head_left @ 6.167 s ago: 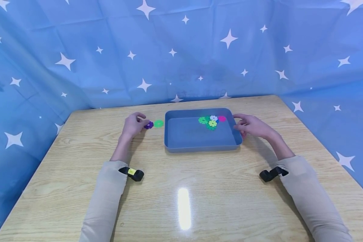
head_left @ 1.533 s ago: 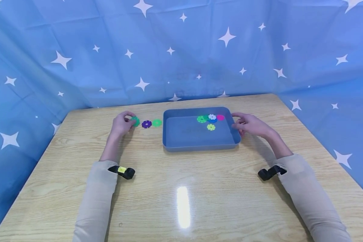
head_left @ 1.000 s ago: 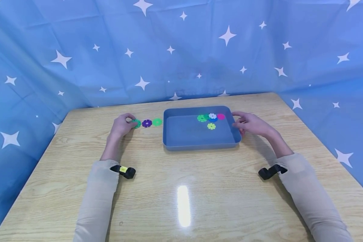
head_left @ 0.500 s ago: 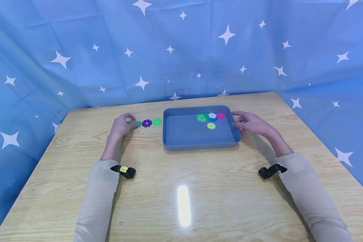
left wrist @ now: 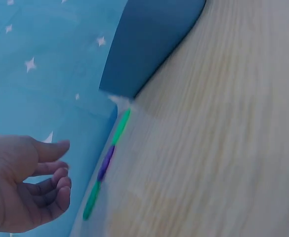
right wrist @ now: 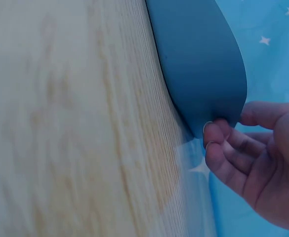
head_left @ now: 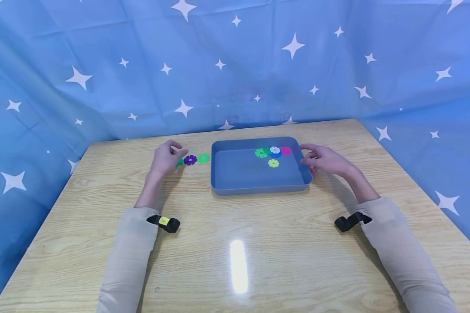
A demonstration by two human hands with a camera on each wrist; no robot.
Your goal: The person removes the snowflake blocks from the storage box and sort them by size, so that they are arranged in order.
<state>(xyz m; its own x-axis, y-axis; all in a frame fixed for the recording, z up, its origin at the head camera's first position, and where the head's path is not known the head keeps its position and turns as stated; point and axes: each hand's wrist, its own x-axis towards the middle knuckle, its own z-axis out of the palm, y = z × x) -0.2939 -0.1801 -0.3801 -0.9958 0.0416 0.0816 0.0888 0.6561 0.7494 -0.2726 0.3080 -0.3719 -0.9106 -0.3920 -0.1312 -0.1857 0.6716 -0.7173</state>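
left hand (head_left: 166,157) now off the teal disc (left wrist: 91,201), loosely curled fingers apart, holding nothing. disc lies on the bench (head_left: 196,252), ending a row of three beside the purple disc (left wrist: 105,164); right hand (head_left: 327,160) pinches the tray's (head_left: 258,191) end wall.

Tray (head_left: 240,169) — smooth plastic, table (head_left: 196,248) — glossy wood

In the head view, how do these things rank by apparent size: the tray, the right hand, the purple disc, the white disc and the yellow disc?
From largest to smallest:
Tray
Right hand
Purple disc
White disc and yellow disc: they look too alike to rank
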